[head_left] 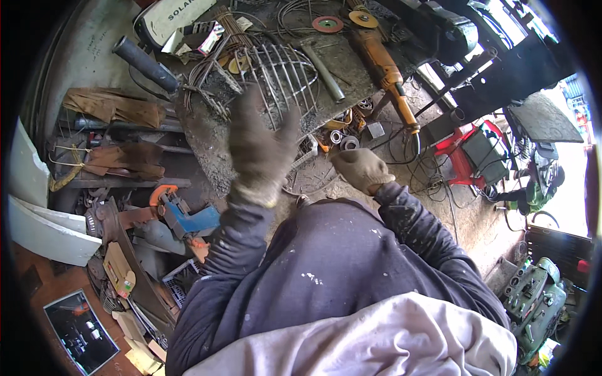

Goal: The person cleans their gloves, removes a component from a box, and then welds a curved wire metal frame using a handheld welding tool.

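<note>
Grate [290,74] lay at twelve o'clock; brushing it could have snagged left hand [260,147], grip wide; right hand [364,170], grip unclear.

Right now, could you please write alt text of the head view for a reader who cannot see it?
The left hand, gloved and blurred, is open in front of a metal grille on a cluttered workbench; whether it touches is unclear. The gloved right hand is curled, lower in view than an orange power tool.

- the head view, a fisheye, looks steeply down from the wearer's head
- torso [338,244] near, filling lower middle
- faces the workbench [213,150], farther off, upper middle
</note>
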Demonstrator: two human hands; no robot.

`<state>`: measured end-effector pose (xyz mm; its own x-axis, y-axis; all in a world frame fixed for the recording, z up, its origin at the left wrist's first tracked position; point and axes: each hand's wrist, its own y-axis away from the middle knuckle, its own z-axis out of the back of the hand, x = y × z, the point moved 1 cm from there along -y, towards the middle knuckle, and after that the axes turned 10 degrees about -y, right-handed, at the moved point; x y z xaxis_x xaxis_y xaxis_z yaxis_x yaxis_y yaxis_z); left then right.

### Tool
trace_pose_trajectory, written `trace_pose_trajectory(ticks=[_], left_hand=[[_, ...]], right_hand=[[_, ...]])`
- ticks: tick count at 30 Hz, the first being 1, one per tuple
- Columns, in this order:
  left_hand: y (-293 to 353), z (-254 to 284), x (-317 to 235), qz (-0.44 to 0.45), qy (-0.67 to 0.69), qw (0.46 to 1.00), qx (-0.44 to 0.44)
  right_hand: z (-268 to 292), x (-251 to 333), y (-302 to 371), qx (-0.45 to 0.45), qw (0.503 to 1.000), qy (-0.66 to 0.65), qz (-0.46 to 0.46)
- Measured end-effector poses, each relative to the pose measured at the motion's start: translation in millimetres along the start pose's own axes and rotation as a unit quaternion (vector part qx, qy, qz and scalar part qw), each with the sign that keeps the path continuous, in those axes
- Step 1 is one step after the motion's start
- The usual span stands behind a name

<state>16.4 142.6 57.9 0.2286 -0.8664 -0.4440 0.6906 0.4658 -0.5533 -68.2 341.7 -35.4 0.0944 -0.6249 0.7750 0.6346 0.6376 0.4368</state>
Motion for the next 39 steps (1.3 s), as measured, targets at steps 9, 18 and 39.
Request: trace_pose_trajectory(ticks=[9,18,39], left_hand=[[-62.9,-53.1,81.5,0.295,0.12,0.94,0.124],[-67.2,-36.7,57.9,0.384,0.214,0.898,0.006],[-27.5,39.4,163.8,0.174,0.151,0.947,0.225]], right_hand=[[4.0,-2.1,-17.0,-0.089,0.996,-0.024,0.02],[45.0,-4.6,-15.6,-0.021,0.991,-0.129,-0.015],[73.2,12.2,-107.9,-0.139,0.969,0.083,0.184]])
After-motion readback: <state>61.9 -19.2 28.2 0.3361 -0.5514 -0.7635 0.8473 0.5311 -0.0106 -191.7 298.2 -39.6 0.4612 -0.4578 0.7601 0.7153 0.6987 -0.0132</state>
